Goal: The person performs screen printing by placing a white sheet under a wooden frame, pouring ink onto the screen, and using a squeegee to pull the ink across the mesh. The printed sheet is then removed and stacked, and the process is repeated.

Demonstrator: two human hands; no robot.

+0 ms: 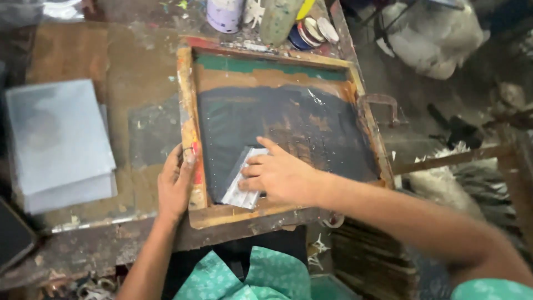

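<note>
A wooden screen-printing frame (283, 58) lies on the worn worktable, its mesh covered in dark ink (311, 125). My left hand (175, 186) grips the frame's left rail near the front corner. My right hand (280, 175) presses a flat whitish squeegee block (240, 189) onto the mesh at the front left of the screen; my fingers cover its right part.
A stack of pale blue-grey sheets (58, 141) lies left of the frame. Paint jars and tins (277, 19) stand behind it. A metal handle (383, 103) sticks out on the frame's right. A dark flat object (14, 236) is at the left edge. Stacked boards (369, 258) are below right.
</note>
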